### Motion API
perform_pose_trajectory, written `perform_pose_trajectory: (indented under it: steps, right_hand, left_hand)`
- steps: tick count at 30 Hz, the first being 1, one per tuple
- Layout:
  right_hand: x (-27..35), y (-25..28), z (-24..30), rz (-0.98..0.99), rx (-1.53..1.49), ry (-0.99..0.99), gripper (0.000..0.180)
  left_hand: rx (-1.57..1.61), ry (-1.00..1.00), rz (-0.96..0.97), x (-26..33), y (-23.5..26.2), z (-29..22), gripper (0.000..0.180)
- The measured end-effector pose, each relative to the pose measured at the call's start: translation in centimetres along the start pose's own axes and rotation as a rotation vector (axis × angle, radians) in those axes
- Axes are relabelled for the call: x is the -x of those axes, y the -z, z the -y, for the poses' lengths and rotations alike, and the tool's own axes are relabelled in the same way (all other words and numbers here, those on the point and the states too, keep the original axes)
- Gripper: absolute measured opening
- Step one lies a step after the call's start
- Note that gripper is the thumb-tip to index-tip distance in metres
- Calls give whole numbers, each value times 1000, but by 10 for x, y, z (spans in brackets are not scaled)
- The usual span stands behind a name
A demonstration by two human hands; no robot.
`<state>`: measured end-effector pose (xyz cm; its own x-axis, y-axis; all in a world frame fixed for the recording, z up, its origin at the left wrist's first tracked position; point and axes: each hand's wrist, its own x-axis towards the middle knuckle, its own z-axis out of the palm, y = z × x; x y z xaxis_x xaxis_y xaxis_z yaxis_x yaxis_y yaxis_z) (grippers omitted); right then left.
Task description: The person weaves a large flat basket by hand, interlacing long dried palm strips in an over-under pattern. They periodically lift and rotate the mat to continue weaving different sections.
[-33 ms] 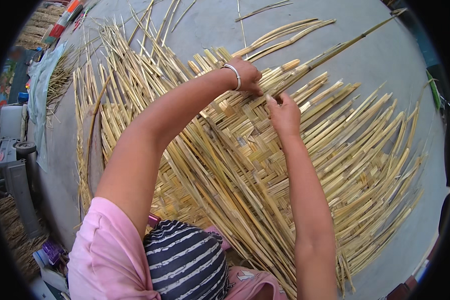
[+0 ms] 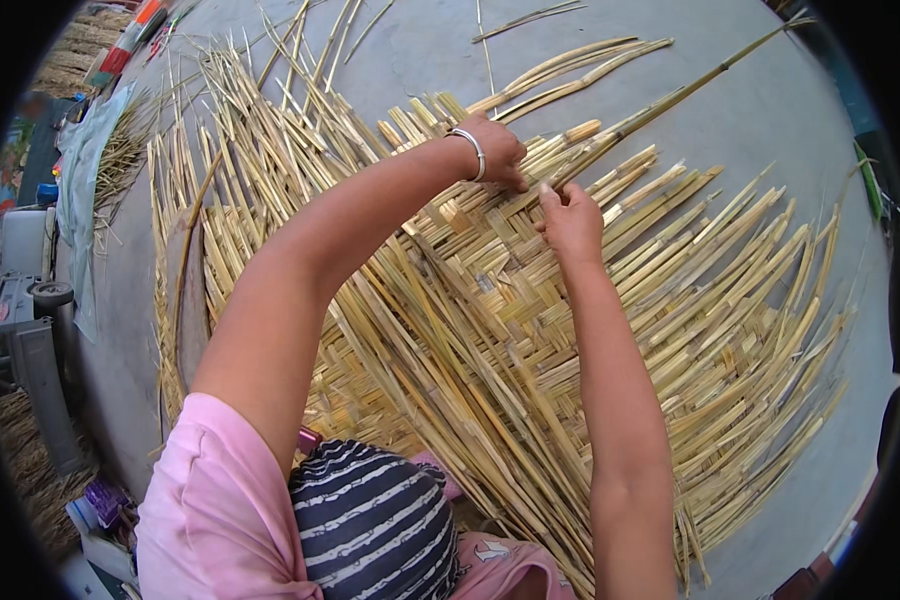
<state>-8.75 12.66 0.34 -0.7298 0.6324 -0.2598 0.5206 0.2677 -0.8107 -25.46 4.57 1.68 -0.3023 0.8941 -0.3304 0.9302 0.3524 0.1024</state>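
A wide mat of woven pale-yellow split cane strips (image 2: 470, 290) lies on a grey concrete floor (image 2: 750, 110), its loose ends fanning out on all sides. My left hand (image 2: 497, 150), with a silver bangle on the wrist, reaches across the mat and pinches the near end of a long thin strip (image 2: 670, 100) that runs away to the upper right. My right hand (image 2: 572, 222) sits just below it, with thumb and fingers closed on the same strip where it meets the weave. Both hands are at the far edge of the woven part.
Loose strips (image 2: 560, 70) lie on the floor beyond the mat. At the left are a pale cloth (image 2: 85, 180), bundles of cane (image 2: 120, 150) and a small wheel (image 2: 50, 293). Striped fabric (image 2: 370, 520) covers my lap at the bottom.
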Motion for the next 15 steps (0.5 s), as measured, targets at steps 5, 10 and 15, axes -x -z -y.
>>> perform_pose_trajectory:
  steps: [5,10,15]
  right_hand:
    - [-11,0,-4,19,-298,-166,29]
    - [-7,7,-9,-8,-239,-91,33]
    - [-11,12,-13,10,-216,-140,32]
  left_hand:
    - [-27,26,33,-1,1,-1,44]
    - [-11,62,116,8,12,-11,40]
    - [-53,85,229,13,13,-16,45]
